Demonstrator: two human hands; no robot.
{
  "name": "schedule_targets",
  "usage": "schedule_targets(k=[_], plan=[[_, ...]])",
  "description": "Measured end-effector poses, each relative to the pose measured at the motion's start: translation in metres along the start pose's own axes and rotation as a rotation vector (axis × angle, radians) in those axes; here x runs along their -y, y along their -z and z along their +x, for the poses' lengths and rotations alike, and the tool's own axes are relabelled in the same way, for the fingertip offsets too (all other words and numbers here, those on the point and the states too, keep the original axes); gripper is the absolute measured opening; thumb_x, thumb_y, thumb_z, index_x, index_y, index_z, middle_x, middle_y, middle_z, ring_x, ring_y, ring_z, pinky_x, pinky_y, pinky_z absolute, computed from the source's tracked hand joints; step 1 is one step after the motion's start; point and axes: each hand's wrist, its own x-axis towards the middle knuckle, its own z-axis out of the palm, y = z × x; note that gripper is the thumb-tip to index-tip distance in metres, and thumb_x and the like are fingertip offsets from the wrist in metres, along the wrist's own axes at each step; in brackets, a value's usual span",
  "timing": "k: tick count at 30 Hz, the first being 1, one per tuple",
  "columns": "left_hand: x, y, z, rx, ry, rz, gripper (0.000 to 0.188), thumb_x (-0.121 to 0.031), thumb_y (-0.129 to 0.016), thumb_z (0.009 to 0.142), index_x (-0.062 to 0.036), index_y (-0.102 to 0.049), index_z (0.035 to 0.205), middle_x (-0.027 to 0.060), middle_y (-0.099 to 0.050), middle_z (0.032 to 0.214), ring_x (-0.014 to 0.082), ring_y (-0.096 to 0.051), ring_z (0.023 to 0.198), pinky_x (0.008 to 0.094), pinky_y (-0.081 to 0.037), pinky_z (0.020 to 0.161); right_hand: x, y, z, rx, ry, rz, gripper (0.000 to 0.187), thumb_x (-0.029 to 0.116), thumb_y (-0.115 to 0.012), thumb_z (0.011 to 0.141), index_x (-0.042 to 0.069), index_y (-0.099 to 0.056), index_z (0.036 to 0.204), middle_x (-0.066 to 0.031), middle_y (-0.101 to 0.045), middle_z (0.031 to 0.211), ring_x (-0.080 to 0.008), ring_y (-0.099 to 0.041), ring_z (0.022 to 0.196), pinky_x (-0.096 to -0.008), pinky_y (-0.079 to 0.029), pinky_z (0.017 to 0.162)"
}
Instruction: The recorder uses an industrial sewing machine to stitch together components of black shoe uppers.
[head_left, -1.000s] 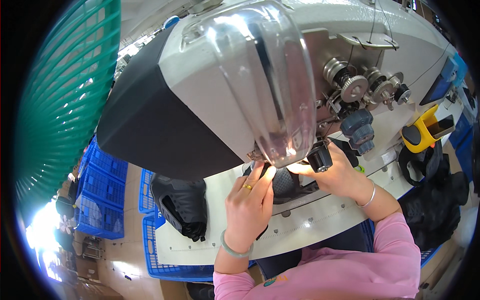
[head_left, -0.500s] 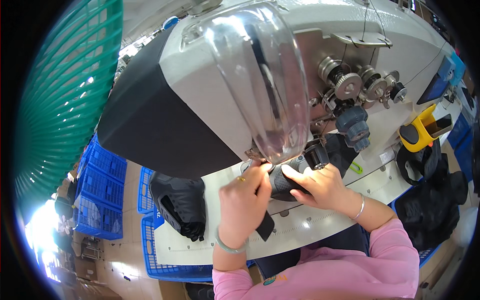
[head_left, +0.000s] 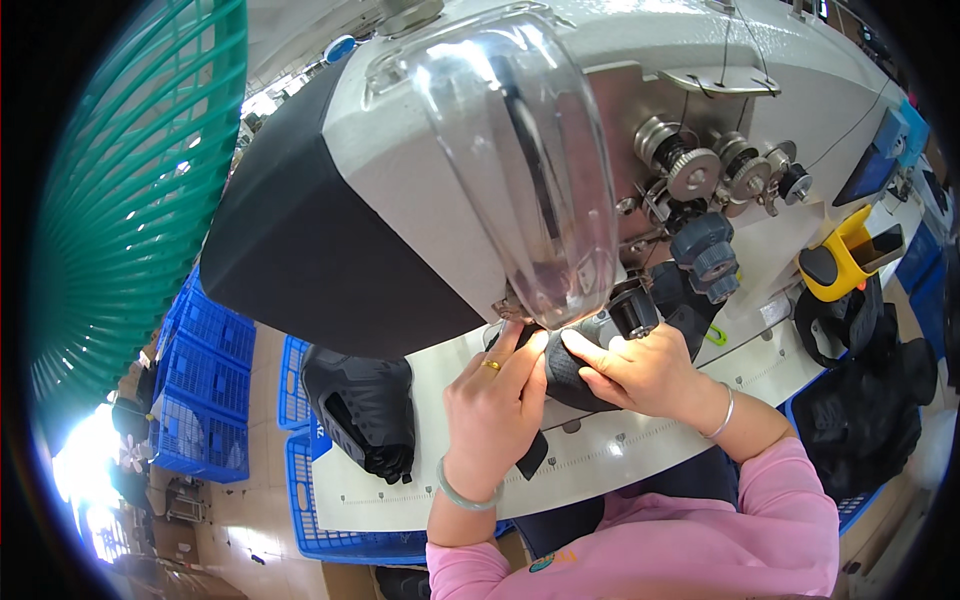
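Observation:
A black textured shoe upper (head_left: 572, 380) lies under the sewing machine's head, close to the needle area. My left hand (head_left: 495, 398) presses its left edge, thumb and fingers together, with one finger stretched towards the machine's foot. On the right side, my right hand (head_left: 645, 372) grips the same upper, thumb and forefinger pointing inward. A dark flap (head_left: 533, 455) of material sticks out below my left hand. The needle and the stitched spot are hidden behind the clear guard (head_left: 520, 170) and my fingers.
Another black shoe upper (head_left: 362, 412) rests at the left of the white table (head_left: 600, 470). Thread tension dials (head_left: 693, 172) sit on the machine's front. A yellow holder (head_left: 840, 262) stands right, above piled black uppers (head_left: 865, 410). Blue crates (head_left: 205, 430) and a green fan guard (head_left: 140, 190) are left.
My left hand has shifted its fingers, one now reaching further forward beside the upper's edge. The upper has turned slightly, and the dark flap below my left hand shows less.

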Motion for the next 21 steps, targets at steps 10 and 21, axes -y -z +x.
schedule_targets(k=[10, 21], plan=[[-0.001, 0.004, -0.001, 0.038, -0.038, 0.075, 0.020, -0.011, -0.067, 0.081, -0.0065, -0.069, 0.100, 0.0174, -0.068, 0.115, 0.0230, -0.065, 0.066, 0.0308, -0.053, 0.056, -0.005, 0.005, 0.010, 0.040, 0.004, 0.043, 0.028, 0.027, -0.071, 0.081, 0.016, -0.072, 0.107, 0.0030, -0.050, 0.058, -0.0162, -0.050, 0.050, -0.0296, -0.039, 0.051], [0.040, 0.015, -0.007, 0.194, -0.038, -0.495, 0.057, 0.004, -0.055, 0.064, -0.0049, -0.070, 0.118, 0.0268, -0.060, 0.127, 0.0300, -0.071, 0.080, 0.0308, -0.056, 0.070, -0.030, 0.007, 0.020, 0.045, 0.068, 0.180, 0.020, 0.027, -0.070, 0.081, 0.016, -0.074, 0.097, -0.0021, -0.060, 0.063, -0.0201, -0.060, 0.055, -0.0329, -0.044, 0.048]])
